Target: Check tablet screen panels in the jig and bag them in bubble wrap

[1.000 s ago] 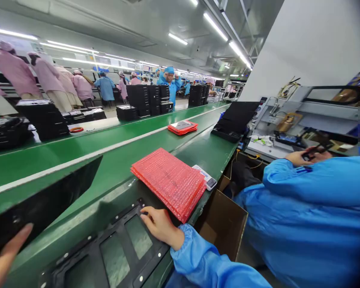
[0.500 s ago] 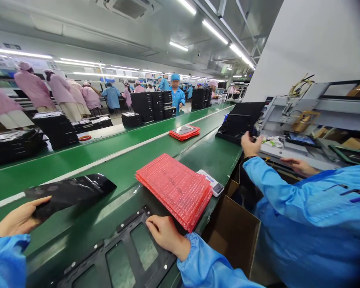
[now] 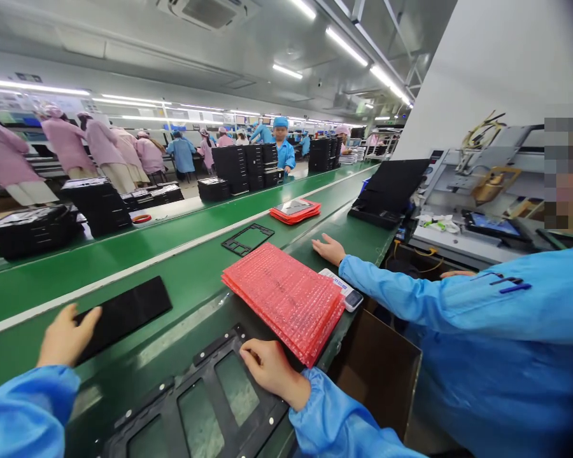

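A glossy black flat panel (image 3: 128, 315) lies on the green belt at the left. My left hand (image 3: 69, 336) is at its near left end, thumb and fingers apart and not gripping it; whether the fingertips touch the panel I cannot tell. In front of me is a black frame with several rectangular openings and white dots (image 3: 210, 388). My right hand (image 3: 272, 367) has its fingers curled and pinched at the frame's upper right edge. Just beyond that hand sits a stack of red bubble-wrap bags (image 3: 284, 296).
A co-worker's hand (image 3: 329, 248) reaches over the belt (image 3: 191, 261) from the right. Past the red stack lie a thin black frame (image 3: 248, 238) and another red pile (image 3: 295, 211). A white handheld device (image 3: 346, 292) is beside the stack, above a cardboard box (image 3: 377, 362).
The black panel went from tilted in my left hand to flat on the belt, and that hand opened. The co-worker's arm swung over the belt, where a thin black frame now lies.
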The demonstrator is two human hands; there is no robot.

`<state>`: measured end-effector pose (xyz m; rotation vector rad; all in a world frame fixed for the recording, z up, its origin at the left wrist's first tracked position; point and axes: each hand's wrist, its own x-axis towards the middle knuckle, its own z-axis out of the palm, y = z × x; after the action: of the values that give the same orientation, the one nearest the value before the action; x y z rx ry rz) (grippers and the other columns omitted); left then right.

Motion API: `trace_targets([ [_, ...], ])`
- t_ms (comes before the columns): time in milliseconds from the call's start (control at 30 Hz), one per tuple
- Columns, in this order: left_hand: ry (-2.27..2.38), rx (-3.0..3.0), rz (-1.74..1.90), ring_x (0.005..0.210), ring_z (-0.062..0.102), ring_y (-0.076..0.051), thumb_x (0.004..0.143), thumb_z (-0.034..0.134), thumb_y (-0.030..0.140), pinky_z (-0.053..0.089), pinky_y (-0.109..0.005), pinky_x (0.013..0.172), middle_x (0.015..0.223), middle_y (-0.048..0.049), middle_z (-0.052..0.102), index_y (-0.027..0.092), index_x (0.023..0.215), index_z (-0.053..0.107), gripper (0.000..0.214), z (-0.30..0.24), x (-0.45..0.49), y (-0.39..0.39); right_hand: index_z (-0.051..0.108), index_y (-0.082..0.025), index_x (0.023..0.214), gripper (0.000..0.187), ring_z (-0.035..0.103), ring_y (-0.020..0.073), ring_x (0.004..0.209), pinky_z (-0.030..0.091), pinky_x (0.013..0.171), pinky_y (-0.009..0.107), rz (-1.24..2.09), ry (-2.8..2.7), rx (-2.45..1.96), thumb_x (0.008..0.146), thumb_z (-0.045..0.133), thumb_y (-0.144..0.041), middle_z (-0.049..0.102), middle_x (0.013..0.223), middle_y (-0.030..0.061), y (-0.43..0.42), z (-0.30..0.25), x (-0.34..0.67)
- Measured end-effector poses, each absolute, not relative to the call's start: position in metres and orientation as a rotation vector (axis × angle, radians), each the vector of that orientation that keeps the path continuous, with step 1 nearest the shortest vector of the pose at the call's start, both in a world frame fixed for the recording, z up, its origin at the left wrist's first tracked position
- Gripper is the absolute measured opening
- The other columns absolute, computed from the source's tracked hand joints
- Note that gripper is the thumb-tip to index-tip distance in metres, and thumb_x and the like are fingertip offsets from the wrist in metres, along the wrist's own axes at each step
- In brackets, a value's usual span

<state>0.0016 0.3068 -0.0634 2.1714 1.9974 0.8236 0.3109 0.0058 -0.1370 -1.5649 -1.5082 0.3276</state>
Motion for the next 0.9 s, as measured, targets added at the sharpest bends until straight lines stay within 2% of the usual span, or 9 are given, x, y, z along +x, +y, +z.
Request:
trace_targets([
  [67,1.655,2.21,0.747,0.116,0.061,-0.029,0.087,0.041,0.054,0.05,-0.041,0.094,0.134,-0.0188,0.059,0.006,0.131,0.049,0.066,-0.076,0.034,0.274,0.069,-0.02,0.086,0.013,0.057,0.0126,0.057,0.036,0.054,0.023,0.313,-1.489,-1.587,0.087,0.056,-0.022,0.062,0.064,-0.0019,0.007,-0.137,0.311],
  [133,1.242,2.429,0.701,0.123,0.055,-0.028,0.086,0.044,0.056,0.042,-0.042,0.105,0.134,-0.0144,0.06,0.012,0.129,0.053,0.062,-0.091,0.07,0.228,0.069,-0.02,0.088,0.012,0.053,0.0121,0.054,0.035,0.053,0.023,0.302,-1.475,-1.607,0.087,0.058,-0.023,0.056,0.06,-0.0034,0.008,-0.138,0.311],
  [200,0.984,2.645,0.602,0.129,0.05,-0.029,0.086,0.047,0.059,0.038,-0.047,0.109,0.139,-0.0127,0.057,0.017,0.132,0.055,0.062,-0.107,0.099,0.179,0.068,-0.02,0.089,0.011,0.05,0.0117,0.052,0.033,0.053,0.023,0.301,-1.471,-1.624,0.087,0.058,-0.024,0.052,0.058,-0.0045,0.008,-0.14,0.311],
  [267,0.988,2.79,0.496,0.138,0.038,-0.032,0.091,0.043,0.056,0.037,-0.057,0.106,0.15,-0.008,0.045,0.027,0.14,0.048,0.058,-0.124,0.118,0.139,0.068,-0.019,0.091,0.012,0.049,0.0114,0.052,0.033,0.052,0.023,0.307,-1.478,-1.639,0.087,0.057,-0.023,0.05,0.058,-0.0049,0.009,-0.142,0.312],
  [333,0.949,2.882,0.417,0.139,0.036,-0.033,0.094,0.04,0.052,0.036,-0.06,0.106,0.152,-0.0069,0.042,0.029,0.144,0.043,0.056,-0.137,0.127,0.115,0.068,-0.019,0.092,0.013,0.049,0.0115,0.053,0.034,0.053,0.023,0.312,-1.488,-1.655,0.088,0.056,-0.022,0.052,0.059,-0.0044,0.009,-0.144,0.313],
  [467,0.914,2.96,0.388,0.139,0.037,-0.032,0.095,0.039,0.049,0.035,-0.06,0.107,0.153,-0.0064,0.041,0.029,0.147,0.038,0.055,-0.147,0.126,0.107,0.067,-0.02,0.095,0.015,0.051,0.0122,0.054,0.035,0.054,0.024,0.315,-1.519,-1.682,0.089,0.054,-0.021,0.055,0.063,-0.0031,0.009,-0.145,0.313],
  [767,0.936,2.936,0.41,0.138,0.038,-0.031,0.095,0.041,0.048,0.036,-0.059,0.107,0.15,-0.0062,0.045,0.03,0.146,0.039,0.054,-0.14,0.127,0.108,0.067,-0.02,0.098,0.016,0.052,0.0126,0.055,0.037,0.055,0.024,0.31,-1.544,-1.709,0.09,0.053,-0.021,0.058,0.065,-0.0026,0.011,-0.145,0.313],
  [900,0.896,2.894,0.406,0.137,0.038,-0.032,0.095,0.039,0.051,0.034,-0.059,0.107,0.149,-0.0074,0.047,0.029,0.145,0.041,0.055,-0.137,0.127,0.11,0.066,-0.02,0.1,0.015,0.057,0.0174,0.069,0.043,0.066,0.028,0.286,-1.539,-1.746,0.09,0.056,-0.025,0.061,0.072,0.0009,-0.002,-0.129,0.304],
])
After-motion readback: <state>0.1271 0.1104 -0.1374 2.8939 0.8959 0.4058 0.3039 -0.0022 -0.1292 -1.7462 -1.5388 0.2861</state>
